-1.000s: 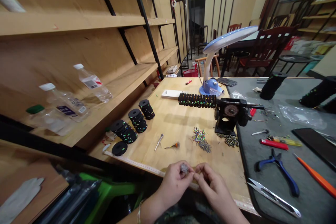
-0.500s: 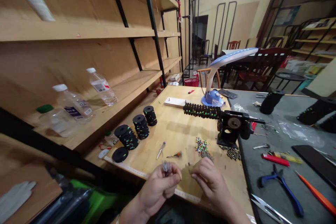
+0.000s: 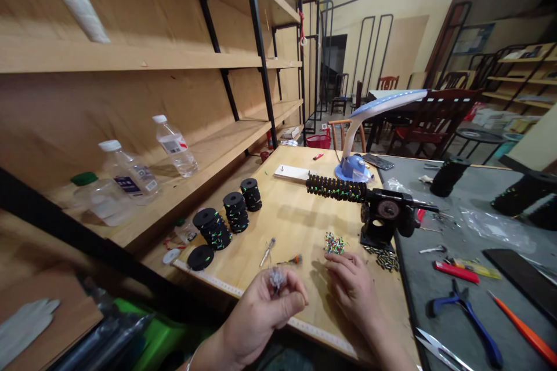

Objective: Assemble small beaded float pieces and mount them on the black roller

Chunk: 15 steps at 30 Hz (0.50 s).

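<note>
My left hand (image 3: pixel 272 307) is closed, its thumb and fingers pinching a small, greyish, see-through bundle (image 3: pixel 277 279) whose kind I cannot make out. To its right, my right hand (image 3: pixel 351 287) lies low over the wooden table with fingers stretched forward. Its fingertips are at the near edge of a pile of tiny multicoloured beads (image 3: pixel 334 242), covering the grey bits there. Beyond the left hand lie a thin feathery piece with an orange tip (image 3: pixel 296 259) and a slim metal tool (image 3: pixel 267 252).
A black clamp device (image 3: pixel 385 211) holds a dark foam roll with coloured bits (image 3: pixel 336 186). Black foam spools (image 3: pixel 212 229) line the left edge. Small metal tubes (image 3: pixel 385 259) lie near the clamp. Blue pliers (image 3: pixel 467 313), scissors (image 3: pixel 439 351) and a red knife (image 3: pixel 456 271) are on the grey mat.
My right hand has moved forward from beside the left hand to the bead pile, its pinched fingers now stretched out. My left hand keeps the greyish bundle. The view has shifted slightly.
</note>
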Tool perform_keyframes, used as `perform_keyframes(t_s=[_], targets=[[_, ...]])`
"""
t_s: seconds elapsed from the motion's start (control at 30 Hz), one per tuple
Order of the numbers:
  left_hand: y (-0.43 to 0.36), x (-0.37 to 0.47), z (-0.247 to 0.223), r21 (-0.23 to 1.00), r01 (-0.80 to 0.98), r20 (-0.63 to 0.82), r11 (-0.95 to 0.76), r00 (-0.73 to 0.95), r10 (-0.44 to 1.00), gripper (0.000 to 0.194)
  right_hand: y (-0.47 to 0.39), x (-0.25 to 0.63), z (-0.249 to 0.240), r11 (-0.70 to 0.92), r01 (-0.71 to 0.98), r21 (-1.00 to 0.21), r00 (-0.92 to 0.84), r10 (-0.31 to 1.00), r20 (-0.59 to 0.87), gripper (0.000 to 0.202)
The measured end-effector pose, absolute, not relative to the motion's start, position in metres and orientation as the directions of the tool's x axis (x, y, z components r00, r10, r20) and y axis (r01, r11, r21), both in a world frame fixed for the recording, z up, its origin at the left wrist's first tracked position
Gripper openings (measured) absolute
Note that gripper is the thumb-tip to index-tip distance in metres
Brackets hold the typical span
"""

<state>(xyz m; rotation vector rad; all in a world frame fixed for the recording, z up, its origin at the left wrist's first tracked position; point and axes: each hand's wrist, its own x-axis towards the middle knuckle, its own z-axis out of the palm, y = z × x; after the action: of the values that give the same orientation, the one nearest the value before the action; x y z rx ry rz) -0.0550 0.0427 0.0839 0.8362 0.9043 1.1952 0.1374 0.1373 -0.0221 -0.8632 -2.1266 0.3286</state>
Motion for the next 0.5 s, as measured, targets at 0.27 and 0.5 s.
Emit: perform_keyframes(t_s=[0.27, 0.5], targets=[[0.057, -0.043, 0.084, 0.983, -0.140, -0.109, 0.117, 0.063, 0.992, 0.032, 0.101, 0.139, 0.007, 0.604, 0.406, -0.686, -0.518, 0.770, 0.372, 0.035], [0.066, -0.038, 0.060, 0.992, 0.119, -0.043, 0.040, 0.021, 0.999, 0.022, 0.078, 0.139, 0.004, 0.479, 0.281, -0.832, -0.443, 0.834, 0.330, 0.016]])
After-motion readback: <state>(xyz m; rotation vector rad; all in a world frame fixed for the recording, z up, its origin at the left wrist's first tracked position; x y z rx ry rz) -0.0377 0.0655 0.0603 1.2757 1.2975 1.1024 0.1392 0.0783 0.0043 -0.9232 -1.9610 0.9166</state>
